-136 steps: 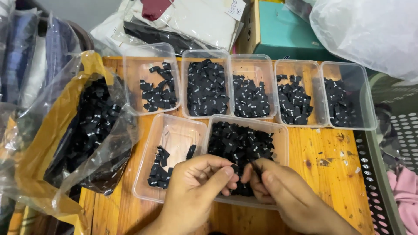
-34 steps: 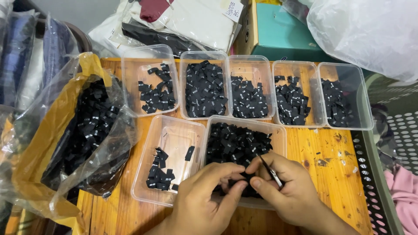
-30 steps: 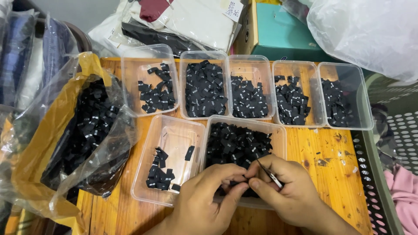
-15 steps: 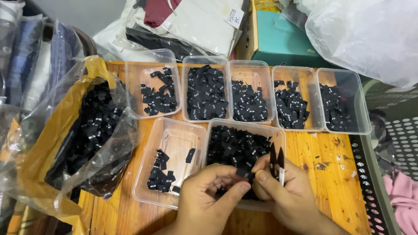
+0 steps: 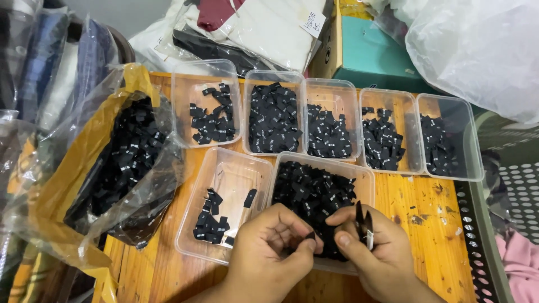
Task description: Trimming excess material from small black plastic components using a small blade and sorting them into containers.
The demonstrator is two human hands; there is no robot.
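Your left hand pinches one small black label, your right hand grips snips, both over the fullest tub of labels, beside a sparse tub and five filled tubs behind.

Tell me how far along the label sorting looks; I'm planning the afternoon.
Done: five back tubs hold sorted black labels; the near-left tub has only a few. In hand: the left hand pinches one label while the right hand holds small snips over the heaped front tub. Left: that heap and the full plastic bag.
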